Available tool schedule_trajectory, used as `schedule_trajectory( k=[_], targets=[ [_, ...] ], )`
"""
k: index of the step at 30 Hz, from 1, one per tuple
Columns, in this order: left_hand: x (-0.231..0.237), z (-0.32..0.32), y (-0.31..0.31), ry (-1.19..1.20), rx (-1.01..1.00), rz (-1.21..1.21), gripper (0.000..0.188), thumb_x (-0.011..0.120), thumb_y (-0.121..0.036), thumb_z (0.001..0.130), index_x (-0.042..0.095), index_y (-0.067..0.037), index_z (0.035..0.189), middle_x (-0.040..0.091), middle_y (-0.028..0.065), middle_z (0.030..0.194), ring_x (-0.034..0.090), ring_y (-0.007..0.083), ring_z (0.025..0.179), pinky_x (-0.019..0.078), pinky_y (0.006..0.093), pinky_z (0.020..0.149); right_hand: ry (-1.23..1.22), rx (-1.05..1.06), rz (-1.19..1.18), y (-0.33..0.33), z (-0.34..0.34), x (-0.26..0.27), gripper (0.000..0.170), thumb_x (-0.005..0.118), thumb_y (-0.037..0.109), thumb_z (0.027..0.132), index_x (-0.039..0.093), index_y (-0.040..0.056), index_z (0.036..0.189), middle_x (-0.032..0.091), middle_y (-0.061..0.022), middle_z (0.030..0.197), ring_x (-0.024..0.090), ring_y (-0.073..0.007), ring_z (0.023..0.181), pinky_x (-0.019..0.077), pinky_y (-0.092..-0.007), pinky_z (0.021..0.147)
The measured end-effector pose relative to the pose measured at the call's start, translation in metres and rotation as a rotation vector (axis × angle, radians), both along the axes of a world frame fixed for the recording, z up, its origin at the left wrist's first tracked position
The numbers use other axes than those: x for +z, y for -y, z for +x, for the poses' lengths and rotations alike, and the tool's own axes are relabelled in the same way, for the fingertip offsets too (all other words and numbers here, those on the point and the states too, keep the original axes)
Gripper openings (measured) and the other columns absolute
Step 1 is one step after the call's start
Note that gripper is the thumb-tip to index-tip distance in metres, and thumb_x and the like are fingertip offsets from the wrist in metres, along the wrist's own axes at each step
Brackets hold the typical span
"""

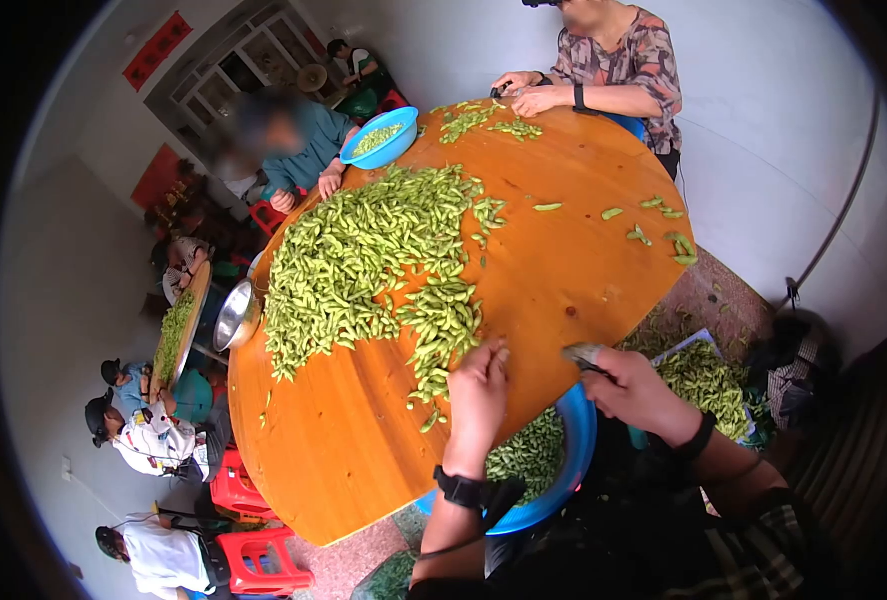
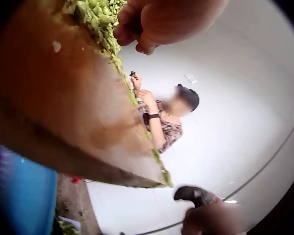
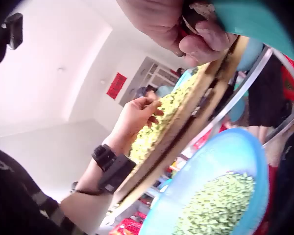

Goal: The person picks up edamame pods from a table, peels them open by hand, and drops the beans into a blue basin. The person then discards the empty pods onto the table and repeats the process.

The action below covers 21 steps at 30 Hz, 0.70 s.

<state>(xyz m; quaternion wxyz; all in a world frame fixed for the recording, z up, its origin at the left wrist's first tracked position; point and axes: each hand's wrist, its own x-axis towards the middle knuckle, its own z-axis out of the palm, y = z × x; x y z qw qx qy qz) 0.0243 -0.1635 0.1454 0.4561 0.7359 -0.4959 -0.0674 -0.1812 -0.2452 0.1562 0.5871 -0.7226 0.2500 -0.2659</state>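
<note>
Loose green pods (image 1: 364,265) cover much of the wooden table (image 1: 554,260). My left hand (image 1: 481,390) is over the table edge, right beside the near end of the pile, with thumb and fingers drawn together; no item shows clearly between them. Across a gap to its right, my right hand (image 1: 639,390) grips a dark-tipped tool (image 1: 586,354). A teal part (image 3: 257,19) stands beside that hand in the right wrist view. Below both hands, a blue basin (image 1: 582,440) contains small green beans (image 1: 532,455), partly hidden by the left forearm.
A person in a patterned shirt (image 1: 619,60) and another in teal (image 1: 309,140) sit across the table. A smaller blue basin (image 1: 404,140) and a metal bowl (image 1: 235,316) are at its far and left edges. More pods (image 1: 704,380) lie low at the right; red stools (image 1: 264,560) stand lower left.
</note>
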Motion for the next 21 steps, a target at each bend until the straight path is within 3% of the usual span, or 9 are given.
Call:
schedule_trajectory(
  k=[1,2,5,11,17,21],
  targets=[
    [0.001,-0.009,-0.012,-0.350,-0.021,0.083,0.023,0.062,-0.007,0.093,0.064,0.002,0.113,0.070,0.0096,0.092,0.066,0.0139,0.069,0.0531,0.0259,0.063,-0.022,0.073,0.096,-0.002,0.011,0.005,0.013,0.052,0.006,0.093,0.058,0.0015,0.103,0.054,-0.0019,0.064,0.052,-0.0082,0.053,0.0433,-0.0253,0.050],
    [-0.008,-0.011,-0.021,-0.439,-0.067,0.030,0.027,0.061,-0.005,0.094,0.061,0.005,0.119,0.068,0.0054,0.091,0.064,0.0090,0.073,0.0532,0.0228,0.065,-0.022,0.076,0.102,-0.005,0.021,0.009,0.013,0.052,0.006,0.093,0.058,0.0015,0.103,0.054,-0.0019,0.064,0.052,-0.0082,0.053,0.0433,-0.0253,0.050],
    [-0.005,-0.024,-0.042,-0.598,-0.057,-0.061,0.027,0.061,-0.002,0.093,0.060,0.006,0.119,0.068,0.0055,0.090,0.065,0.0103,0.073,0.0540,0.0224,0.068,-0.038,0.204,0.256,-0.013,0.040,0.006,0.012,0.051,0.010,0.096,0.056,0.0009,0.091,0.056,-0.0017,0.066,0.055,-0.0072,0.052,0.0448,-0.0237,0.047],
    [-0.010,-0.026,-0.066,-0.451,-0.022,-0.076,0.020,0.062,0.001,0.090,0.062,0.005,0.110,0.067,0.0074,0.090,0.067,0.0106,0.075,0.0560,0.0246,0.068,-0.116,0.322,0.293,-0.029,0.053,0.002,0.018,0.050,0.014,0.097,0.057,0.0016,0.085,0.060,-0.0016,0.070,0.059,-0.0075,0.053,0.0464,-0.0217,0.044],
    [-0.013,-0.025,-0.073,-0.186,0.014,-0.112,0.023,0.064,0.002,0.087,0.063,0.004,0.110,0.064,0.0121,0.087,0.067,0.0149,0.074,0.0537,0.0276,0.065,-0.134,0.334,0.294,-0.035,0.056,0.003,0.016,0.052,0.014,0.097,0.061,0.0015,0.093,0.061,-0.0020,0.073,0.060,-0.0075,0.054,0.0446,-0.0216,0.043],
    [-0.010,-0.024,-0.077,-0.193,-0.010,-0.092,0.020,0.062,0.003,0.088,0.063,0.004,0.108,0.063,0.0110,0.085,0.067,0.0150,0.073,0.0541,0.0266,0.064,-0.079,0.340,0.379,-0.039,0.058,0.002,0.014,0.052,0.012,0.097,0.062,0.0023,0.099,0.061,-0.0017,0.074,0.058,-0.0060,0.053,0.0406,-0.0194,0.044]
  ],
)
